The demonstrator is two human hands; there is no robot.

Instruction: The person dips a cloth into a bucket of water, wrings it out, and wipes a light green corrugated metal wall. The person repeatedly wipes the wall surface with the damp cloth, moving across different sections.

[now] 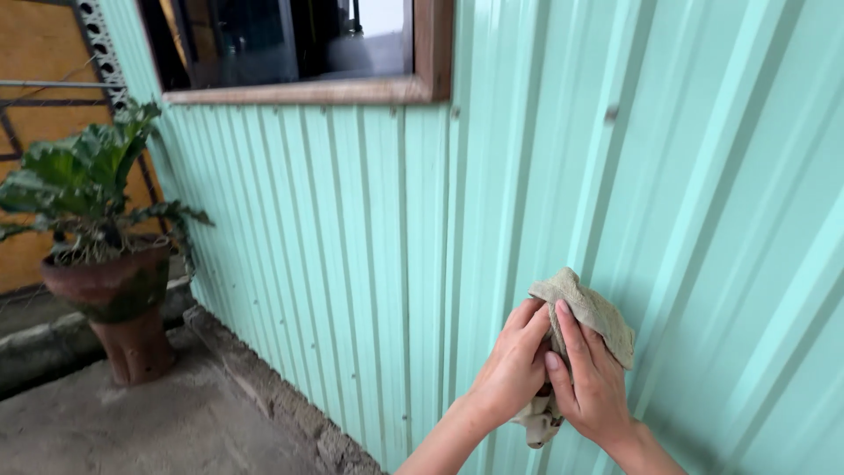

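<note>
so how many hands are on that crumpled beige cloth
2: the left hand grips the crumpled beige cloth from the left, the right hand from the right, both against the mint green corrugated metal wall.

Left hand [512, 368]: fingers curled over the beige rag [587, 317], gripping it.
Right hand [591, 383]: clasped on the same rag, fingers pointing up.
Rag: bunched, pressed against the mint-green corrugated wall [369, 264].
Window [299, 48]: wood-framed, up above.
Potted plant [101, 229]: leafy, in a clay pedestal pot on the concrete floor [158, 422], far left.
</note>
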